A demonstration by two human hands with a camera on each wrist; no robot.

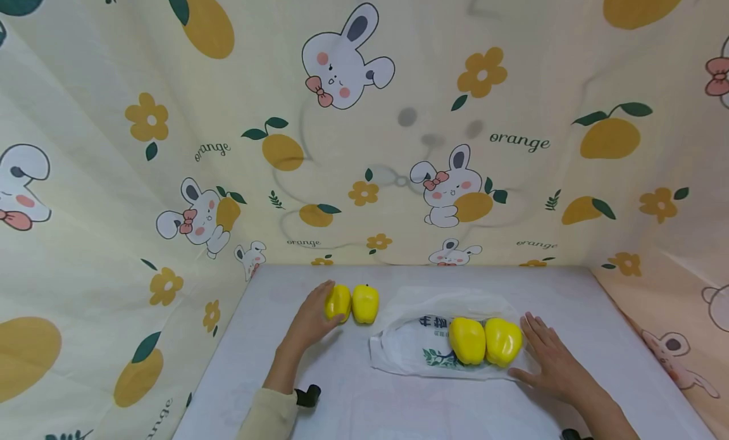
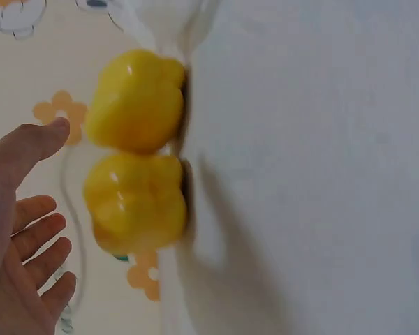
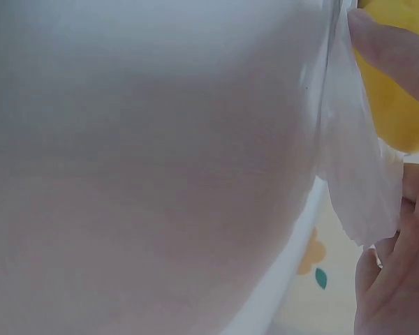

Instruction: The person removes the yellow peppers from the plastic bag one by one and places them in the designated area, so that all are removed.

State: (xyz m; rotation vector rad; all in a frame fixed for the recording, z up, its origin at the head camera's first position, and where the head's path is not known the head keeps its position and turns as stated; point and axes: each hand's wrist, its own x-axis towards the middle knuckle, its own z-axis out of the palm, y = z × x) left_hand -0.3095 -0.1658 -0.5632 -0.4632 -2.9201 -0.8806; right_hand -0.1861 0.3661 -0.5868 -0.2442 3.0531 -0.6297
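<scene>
Two yellow bell peppers stand side by side at the left, a left one (image 1: 339, 303) and a right one (image 1: 366, 304). My left hand (image 1: 315, 318) is spread beside the left one; the left wrist view shows a gap between that hand (image 2: 35, 230) and the nearer pepper (image 2: 136, 202). Two more yellow bell peppers, one at left (image 1: 467, 341) and one at right (image 1: 504, 342), lie against each other on a white plastic bag (image 1: 398, 351). My right hand (image 1: 549, 358) lies at the bag's right end with fingers extended, its thumb close to the right pepper.
The bag, printed with dark lettering and a green tree, lies flat on the white table (image 1: 342, 405). A patterned cloth (image 1: 353, 174) with rabbits and oranges rises behind the table and along both sides. A black strap (image 1: 309, 396) shows at my left wrist.
</scene>
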